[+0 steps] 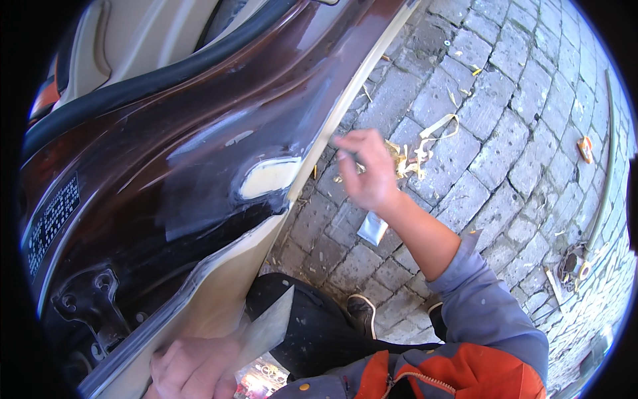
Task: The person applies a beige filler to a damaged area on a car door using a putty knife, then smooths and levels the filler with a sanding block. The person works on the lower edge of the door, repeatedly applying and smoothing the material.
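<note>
A brown car body panel [232,120] fills the left side, with a cream filler patch [271,178] near its edge. At the lower left, my left hand [194,368] is closed around a flat grey scraper [271,324], whose pointed blade sticks out beside my knee. My right hand [369,171] hovers by the pale panel edge [318,147], just right of the patch. Its fingers are bent and smeared by motion. Whether they touch the edge or pinch something small cannot be made out.
Grey paving stones [492,113] cover the ground at right. On them lie crumpled tape strips [415,156], a white tube-like packet [372,228], an orange wrapper [585,149] and a long hose [608,159]. A black hinge bracket [93,302] stands out from the panel's lower left.
</note>
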`<state>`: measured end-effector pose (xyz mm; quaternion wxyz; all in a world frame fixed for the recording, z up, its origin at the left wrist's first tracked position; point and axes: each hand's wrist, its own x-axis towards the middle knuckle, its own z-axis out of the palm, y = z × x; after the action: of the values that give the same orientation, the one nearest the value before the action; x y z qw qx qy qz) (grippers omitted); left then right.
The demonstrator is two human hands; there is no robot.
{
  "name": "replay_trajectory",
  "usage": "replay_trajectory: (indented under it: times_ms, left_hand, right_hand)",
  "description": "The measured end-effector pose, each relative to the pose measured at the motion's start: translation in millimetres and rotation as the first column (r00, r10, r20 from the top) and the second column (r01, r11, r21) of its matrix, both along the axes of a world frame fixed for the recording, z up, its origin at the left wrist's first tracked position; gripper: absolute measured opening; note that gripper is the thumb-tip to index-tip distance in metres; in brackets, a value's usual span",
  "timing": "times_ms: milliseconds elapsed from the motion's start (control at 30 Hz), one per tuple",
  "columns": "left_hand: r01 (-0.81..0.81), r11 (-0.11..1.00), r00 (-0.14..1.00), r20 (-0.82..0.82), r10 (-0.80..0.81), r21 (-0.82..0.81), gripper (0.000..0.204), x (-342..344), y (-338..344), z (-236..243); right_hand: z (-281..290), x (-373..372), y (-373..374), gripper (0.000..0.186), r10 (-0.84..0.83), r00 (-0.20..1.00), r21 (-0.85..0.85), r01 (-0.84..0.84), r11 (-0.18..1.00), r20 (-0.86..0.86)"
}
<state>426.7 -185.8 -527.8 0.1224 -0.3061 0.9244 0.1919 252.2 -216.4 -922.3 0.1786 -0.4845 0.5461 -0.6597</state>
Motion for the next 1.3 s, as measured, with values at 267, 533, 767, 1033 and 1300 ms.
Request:
replay_trajectory:
  times_ms: [267,533,767,1033,1300]
  left_hand:
    - [-0.003,0.999,0.995,0.099,0.007,-0.036,0.037,10,7,3]
    - [-0.021,1.000,0.994,0.109,0.024,-0.023,0.036,8,7,3]
    - [-0.029,0.999,0.995,0.098,0.031,-0.014,0.034,9,6,3]
    - [-0.029,1.000,0.995,0.090,0.030,-0.011,0.035,10,6,3]
    - [-0.011,1.000,0.994,0.111,0.012,-0.013,0.036,7,5,4]
  right_hand:
    - [47,-89,-55,0.024,-0.122,0.933,0.155,0.183,0.971,-0.337]
    - [59,-25,-23,0.025,0.089,0.909,0.194,-0.009,0.981,-0.407]
    - [58,57,27,0.032,0.223,0.950,0.313,-0.148,0.938,-0.220]
    - [58,86,42,0.036,0.269,0.941,0.366,-0.181,0.913,-0.207]
    - [47,47,49,0.025,0.275,0.946,0.200,-0.307,0.930,0.172]
